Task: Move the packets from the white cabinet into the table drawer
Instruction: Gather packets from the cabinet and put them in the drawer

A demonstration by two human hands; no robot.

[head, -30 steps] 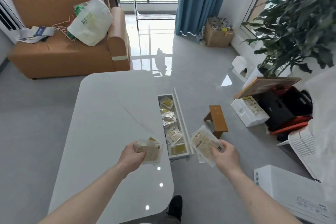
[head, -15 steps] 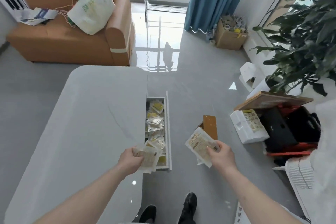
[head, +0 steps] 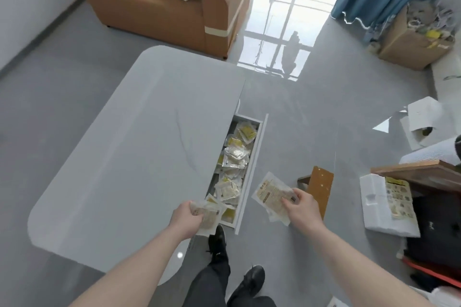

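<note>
A narrow white drawer (head: pixel 252 169) stands pulled out from the right side of the grey table (head: pixel 139 147); several clear and yellow packets (head: pixel 235 157) lie inside it. My left hand (head: pixel 185 219) grips a clear packet (head: pixel 210 217) over the drawer's near end. My right hand (head: pixel 301 208) pinches a stack of clear packets with brown print (head: pixel 270 197), held above the floor just right of the drawer's front panel. The white cabinet is out of view.
A small wooden stool (head: pixel 318 188) stands on the floor right of my right hand. A white foam box (head: pixel 384 207), a wooden board and black and red items crowd the right edge. An orange sofa (head: pixel 172 5) sits beyond the table. My shoes (head: pixel 219 242) are below the drawer.
The view has tipped down and closer to the table. My left hand has carried its packet rightward from over the tabletop to over the drawer's near end. My right hand keeps its stack beside the drawer.
</note>
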